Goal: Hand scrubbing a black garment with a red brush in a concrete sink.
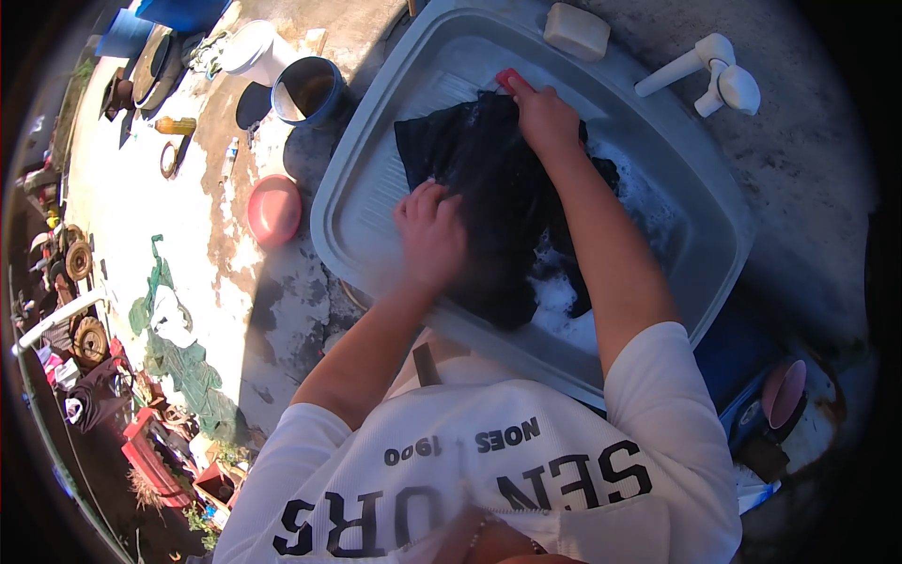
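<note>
A wet black garment (486, 183) lies spread over the ribbed washboard slope of a grey laundry sink (338, 162), its lower part reaching into the basin. My left hand (433, 229) grips the garment near its left edge with curled fingers. In my right hand (548, 116) is a red scrubbing brush (509, 79), held at the garment's upper edge; its bristles are hidden. White suds (564, 303) float in the water beside the cloth, partly covered by my right forearm.
A pale soap bar (576, 32) sits at the sink's far rim, near a white plastic tap (705, 70). To the left on the concrete stand a pink basin (275, 211), a dark bucket (308, 90) and a white bucket (255, 49). A blue barrel (740, 374) stands at right.
</note>
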The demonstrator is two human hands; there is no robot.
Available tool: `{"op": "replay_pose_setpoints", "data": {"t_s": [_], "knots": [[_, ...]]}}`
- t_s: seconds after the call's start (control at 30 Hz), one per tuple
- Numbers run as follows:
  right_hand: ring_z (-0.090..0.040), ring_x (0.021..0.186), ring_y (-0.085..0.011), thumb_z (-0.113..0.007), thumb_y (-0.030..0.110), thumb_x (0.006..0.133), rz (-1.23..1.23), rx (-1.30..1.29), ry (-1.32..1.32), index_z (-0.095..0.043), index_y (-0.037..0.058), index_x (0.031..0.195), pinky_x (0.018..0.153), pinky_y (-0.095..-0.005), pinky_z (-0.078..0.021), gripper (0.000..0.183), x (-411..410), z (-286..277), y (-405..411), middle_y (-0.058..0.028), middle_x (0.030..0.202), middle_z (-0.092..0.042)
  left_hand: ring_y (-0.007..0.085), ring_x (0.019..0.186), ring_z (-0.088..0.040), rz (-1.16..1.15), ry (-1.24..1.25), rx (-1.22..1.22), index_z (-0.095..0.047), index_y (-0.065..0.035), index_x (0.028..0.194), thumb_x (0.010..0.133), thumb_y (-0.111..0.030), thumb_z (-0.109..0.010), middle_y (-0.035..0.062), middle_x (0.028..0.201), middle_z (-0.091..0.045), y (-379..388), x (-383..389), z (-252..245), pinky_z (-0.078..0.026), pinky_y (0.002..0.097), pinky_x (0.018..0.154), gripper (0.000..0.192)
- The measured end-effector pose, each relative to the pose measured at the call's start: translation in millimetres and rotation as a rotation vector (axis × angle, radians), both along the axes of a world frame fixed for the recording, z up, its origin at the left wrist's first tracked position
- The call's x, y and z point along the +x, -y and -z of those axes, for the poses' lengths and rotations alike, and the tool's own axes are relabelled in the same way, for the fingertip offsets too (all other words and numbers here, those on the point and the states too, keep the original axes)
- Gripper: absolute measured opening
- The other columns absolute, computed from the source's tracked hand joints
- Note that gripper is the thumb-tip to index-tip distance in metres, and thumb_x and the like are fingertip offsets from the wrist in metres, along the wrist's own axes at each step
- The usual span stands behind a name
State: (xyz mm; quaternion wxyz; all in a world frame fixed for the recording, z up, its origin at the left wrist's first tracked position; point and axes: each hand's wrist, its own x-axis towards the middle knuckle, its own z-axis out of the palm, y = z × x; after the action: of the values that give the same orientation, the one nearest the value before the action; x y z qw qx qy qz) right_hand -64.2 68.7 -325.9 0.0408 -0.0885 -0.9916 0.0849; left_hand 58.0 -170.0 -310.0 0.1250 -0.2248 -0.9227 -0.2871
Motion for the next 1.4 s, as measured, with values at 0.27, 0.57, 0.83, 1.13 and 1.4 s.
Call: {"op": "replay_pose_setpoints", "data": {"t_s": [0.27,0.57,0.83,1.13,1.4], "knots": [[-0.066,0.071,-0.0352,-0.064,0.026,0.095,-0.316,-0.182,0.131,-0.063,0.0390,0.133,0.065,-0.0468,-0.0552,0.040,132,-51,77,-0.0114,0.089,-0.057,0.0374,0.125,-0.049,-0.033,0.015,0.032,-0.063,-0.0052,0.107,0.078,-0.006,-0.063,0.0176,0.119,-0.055,10,1,-2,-0.034,0.0504,0.107,0.029],[-0.068,0.084,-0.0361,-0.055,0.032,0.099,0.045,-0.097,0.019,-0.063,0.0349,0.130,0.070,-0.0485,-0.0543,0.033,6,-14,20,-0.0138,0.094,-0.062,0.0376,0.127,-0.048,-0.022,0.029,-0.002,-0.064,-0.0049,0.107,0.079,-0.006,-0.062,0.0179,0.120,-0.055,-2,-1,-5,-0.033,0.0517,0.108,0.028],[-0.066,0.074,-0.0310,-0.064,0.022,0.095,-0.135,-0.258,0.045,-0.062,0.0374,0.133,0.066,-0.0433,-0.0556,0.042,170,-23,40,-0.0086,0.090,-0.057,0.0383,0.128,-0.047,-0.024,0.023,-0.016,-0.063,-0.0046,0.107,0.081,-0.006,-0.060,0.0186,0.123,-0.054,13,0,-1,-0.032,0.0513,0.110,0.026],[-0.067,0.078,-0.0366,-0.056,0.030,0.099,0.152,-0.184,-0.009,-0.064,0.0308,0.129,0.068,-0.0491,-0.0544,0.031,79,-15,-6,-0.0135,0.093,-0.063,0.0395,0.129,-0.046,0.002,0.054,-0.035,-0.063,-0.0046,0.108,0.085,-0.007,-0.057,0.0192,0.127,-0.053,13,4,-2,-0.032,0.0501,0.112,0.024],[-0.068,0.079,-0.0358,-0.059,0.030,0.098,0.007,-0.261,0.014,-0.063,0.0400,0.130,0.071,-0.0466,-0.0553,0.034,143,-10,20,-0.0125,0.091,-0.059,0.0399,0.128,-0.046,-0.016,0.037,-0.058,-0.063,-0.0045,0.108,0.087,-0.008,-0.056,0.0195,0.128,-0.052,14,3,-14,-0.033,0.0496,0.112,0.022]]}}
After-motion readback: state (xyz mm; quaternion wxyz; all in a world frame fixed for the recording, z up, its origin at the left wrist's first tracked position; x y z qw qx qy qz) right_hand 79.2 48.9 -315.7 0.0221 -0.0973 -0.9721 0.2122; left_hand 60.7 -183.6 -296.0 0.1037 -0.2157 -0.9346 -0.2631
